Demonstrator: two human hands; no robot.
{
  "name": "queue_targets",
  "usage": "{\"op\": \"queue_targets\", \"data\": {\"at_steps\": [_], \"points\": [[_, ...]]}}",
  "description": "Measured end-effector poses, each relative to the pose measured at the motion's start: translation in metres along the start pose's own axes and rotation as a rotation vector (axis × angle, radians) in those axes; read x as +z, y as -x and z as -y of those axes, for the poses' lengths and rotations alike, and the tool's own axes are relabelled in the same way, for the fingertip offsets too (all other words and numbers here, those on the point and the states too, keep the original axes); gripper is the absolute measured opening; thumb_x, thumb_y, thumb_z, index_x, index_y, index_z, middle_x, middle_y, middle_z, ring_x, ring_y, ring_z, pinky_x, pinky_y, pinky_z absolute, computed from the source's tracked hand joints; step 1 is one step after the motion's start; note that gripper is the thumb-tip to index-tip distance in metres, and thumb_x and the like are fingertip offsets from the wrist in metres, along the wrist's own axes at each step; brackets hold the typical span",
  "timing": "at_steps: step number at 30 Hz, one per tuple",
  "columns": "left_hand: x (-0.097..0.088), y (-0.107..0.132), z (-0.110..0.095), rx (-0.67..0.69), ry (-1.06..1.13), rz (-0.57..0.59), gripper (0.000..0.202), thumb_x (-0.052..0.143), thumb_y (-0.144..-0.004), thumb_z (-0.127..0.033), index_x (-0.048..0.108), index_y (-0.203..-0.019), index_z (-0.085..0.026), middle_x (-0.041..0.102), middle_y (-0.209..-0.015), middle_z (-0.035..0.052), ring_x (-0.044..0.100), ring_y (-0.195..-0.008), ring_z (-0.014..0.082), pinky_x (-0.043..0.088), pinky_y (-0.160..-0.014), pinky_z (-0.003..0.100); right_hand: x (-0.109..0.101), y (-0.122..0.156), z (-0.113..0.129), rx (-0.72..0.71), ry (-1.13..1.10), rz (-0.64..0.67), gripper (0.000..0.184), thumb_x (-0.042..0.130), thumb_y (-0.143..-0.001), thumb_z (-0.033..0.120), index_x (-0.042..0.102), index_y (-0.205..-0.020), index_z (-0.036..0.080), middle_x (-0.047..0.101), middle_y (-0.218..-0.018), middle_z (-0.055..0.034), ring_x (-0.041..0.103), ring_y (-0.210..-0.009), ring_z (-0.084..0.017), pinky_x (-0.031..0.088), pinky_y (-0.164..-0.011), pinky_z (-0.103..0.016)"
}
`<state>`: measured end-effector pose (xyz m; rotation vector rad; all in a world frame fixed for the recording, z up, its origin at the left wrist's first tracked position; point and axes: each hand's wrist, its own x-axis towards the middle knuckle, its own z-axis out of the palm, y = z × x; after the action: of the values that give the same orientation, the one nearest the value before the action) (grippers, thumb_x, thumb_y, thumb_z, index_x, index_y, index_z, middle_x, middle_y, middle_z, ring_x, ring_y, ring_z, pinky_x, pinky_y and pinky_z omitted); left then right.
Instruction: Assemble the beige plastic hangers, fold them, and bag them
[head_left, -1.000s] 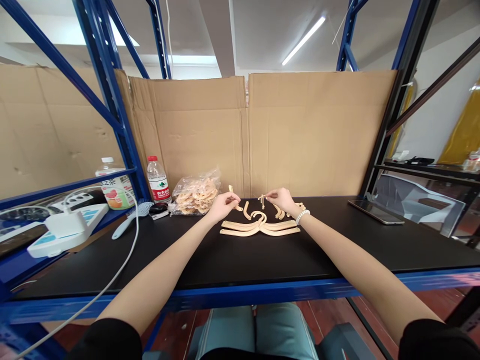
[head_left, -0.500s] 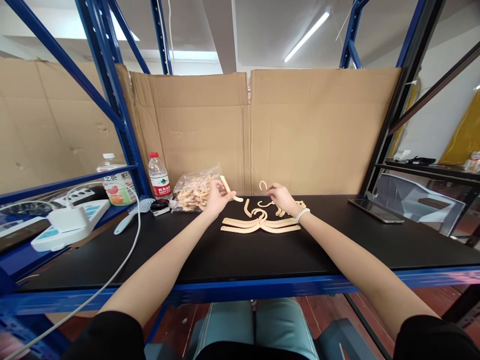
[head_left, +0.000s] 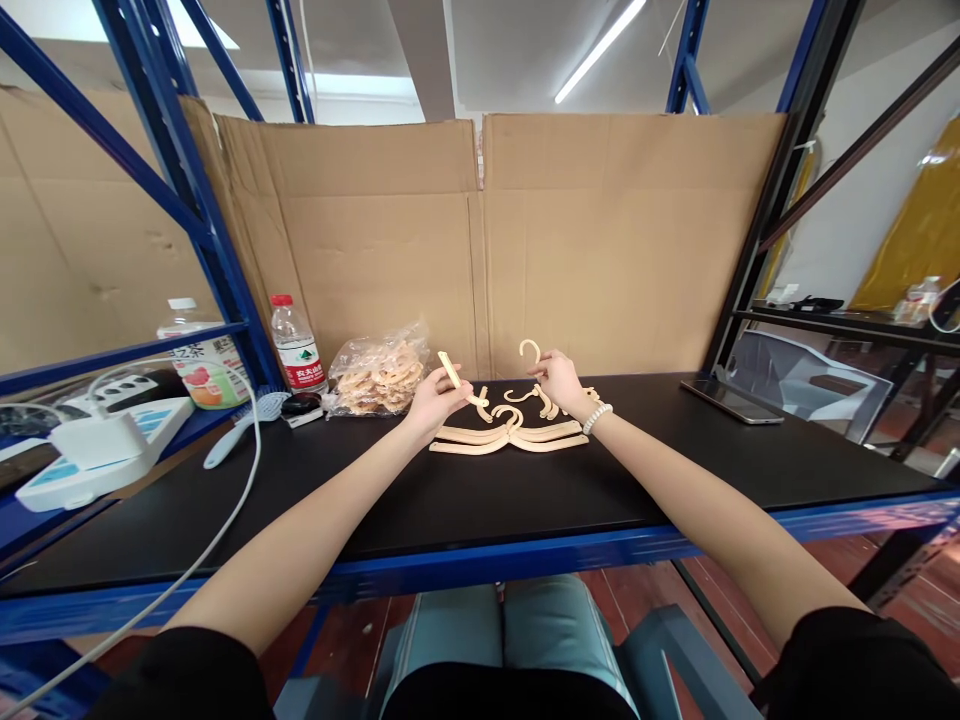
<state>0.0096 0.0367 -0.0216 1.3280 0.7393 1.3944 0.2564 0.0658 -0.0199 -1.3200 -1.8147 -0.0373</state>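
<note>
My left hand (head_left: 433, 396) pinches a curved beige plastic hanger arm (head_left: 454, 377), lifted above the black shelf top (head_left: 487, 500). My right hand (head_left: 559, 382) pinches a small beige hook piece (head_left: 530, 349), held up with the hook pointing upward. Between and just below both hands lie assembled beige hangers (head_left: 510, 436) stacked flat on the shelf. A few loose beige pieces (head_left: 517, 395) rest behind them. A white bead bracelet sits on my right wrist.
A clear bag of beige parts (head_left: 379, 372) lies at the back left, beside a water bottle (head_left: 292, 345), a drink bottle (head_left: 196, 355) and a brush (head_left: 240, 430). A white cable (head_left: 187, 570) crosses the left. A tablet (head_left: 721, 400) lies at the right. Cardboard (head_left: 480, 240) walls the back.
Both hands rose from the shelf: the left lifted the hanger arm, the right lifted the hook piece. The camera view tilted a little, shifting everything upward.
</note>
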Motion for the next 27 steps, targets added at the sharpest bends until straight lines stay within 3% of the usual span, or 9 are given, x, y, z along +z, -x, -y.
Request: {"op": "queue_targets", "data": {"at_steps": [4, 6, 9, 12, 17, 20, 24, 27], "points": [[0.001, 0.001, -0.001, 0.009, -0.018, 0.018, 0.029, 0.081, -0.068, -0.018, 0.06, -0.088, -0.016, 0.064, -0.072, -0.0029, 0.068, -0.077, 0.0133, 0.055, -0.092, 0.04, -0.005, 0.004, 0.009, 0.059, -0.007, 0.047, 0.038, 0.048, -0.074, -0.002, 0.077, -0.091, 0.017, 0.073, -0.097, -0.008, 0.067, -0.09, -0.021, 0.051, -0.086, -0.031], [0.003, 0.003, -0.001, 0.007, -0.059, 0.062, 0.028, 0.082, -0.068, -0.024, 0.061, -0.085, -0.015, 0.066, -0.075, -0.0005, 0.069, -0.08, 0.0156, 0.055, -0.091, 0.041, -0.008, 0.008, 0.014, 0.084, -0.053, 0.064, 0.03, 0.053, -0.076, 0.005, 0.077, -0.089, 0.017, 0.075, -0.093, -0.0066, 0.068, -0.085, -0.021, 0.053, -0.081, -0.031], [0.007, 0.008, -0.002, -0.018, -0.111, 0.112, 0.034, 0.084, -0.066, -0.031, 0.061, -0.085, -0.014, 0.07, -0.082, 0.0041, 0.07, -0.085, 0.0196, 0.056, -0.088, 0.042, -0.013, 0.016, 0.024, 0.116, -0.232, 0.113, 0.016, 0.058, -0.077, 0.014, 0.074, -0.079, 0.017, 0.075, -0.086, -0.0053, 0.069, -0.08, -0.02, 0.054, -0.078, -0.03], [0.012, 0.011, -0.003, -0.022, -0.117, 0.122, 0.04, 0.087, -0.06, -0.033, 0.059, -0.082, -0.014, 0.072, -0.084, 0.006, 0.07, -0.089, 0.0219, 0.056, -0.088, 0.042, -0.017, 0.023, 0.036, 0.124, -0.482, 0.129, 0.011, 0.059, -0.072, 0.009, 0.065, -0.076, 0.017, 0.073, -0.08, -0.0037, 0.068, -0.075, -0.016, 0.054, -0.073, -0.029], [0.011, 0.013, -0.004, 0.074, -0.159, 0.185, 0.042, 0.088, -0.058, -0.034, 0.055, -0.074, -0.014, 0.074, -0.089, 0.0096, 0.07, -0.088, 0.025, 0.055, -0.086, 0.046, -0.022, 0.03, 0.05, 0.134, -0.871, 0.195, 0.04, 0.069, -0.06, 0.006, 0.047, -0.09, 0.022, 0.067, -0.072, 0.0037, 0.067, -0.072, -0.015, 0.056, -0.065, -0.028], [0.009, 0.014, -0.005, 0.13, -0.202, 0.219, 0.041, 0.088, -0.058, -0.031, 0.051, -0.068, -0.016, 0.073, -0.089, 0.0095, 0.07, -0.088, 0.0259, 0.055, -0.085, 0.047, -0.023, 0.031, 0.05, 0.189, -0.93, 0.223, 0.047, 0.075, -0.057, 0.007, 0.051, -0.096, 0.02, 0.065, -0.07, 0.0049, 0.067, -0.071, -0.015, 0.058, -0.07, -0.031], [0.011, 0.015, -0.007, 0.16, -0.236, 0.238, 0.039, 0.086, -0.061, -0.029, 0.05, -0.067, -0.016, 0.073, -0.087, 0.0089, 0.07, -0.088, 0.0256, 0.055, -0.085, 0.047, -0.021, 0.028, 0.041, 0.236, -0.971, 0.259, 0.027, 0.082, -0.058, 0.015, 0.062, -0.075, 0.016, 0.067, -0.067, 0.0003, 0.07, -0.074, -0.017, 0.058, -0.078, -0.034], [0.013, 0.016, -0.008, 0.192, -0.236, 0.237, 0.038, 0.085, -0.062, -0.029, 0.05, -0.068, -0.017, 0.073, -0.085, 0.0085, 0.071, -0.086, 0.0249, 0.055, -0.084, 0.046, -0.02, 0.027, 0.035, 0.258, -1.041, 0.307, 0.025, 0.086, -0.058, 0.02, 0.065, -0.071, 0.015, 0.071, -0.071, -0.0033, 0.071, -0.08, -0.019, 0.058, -0.082, -0.034]]}}
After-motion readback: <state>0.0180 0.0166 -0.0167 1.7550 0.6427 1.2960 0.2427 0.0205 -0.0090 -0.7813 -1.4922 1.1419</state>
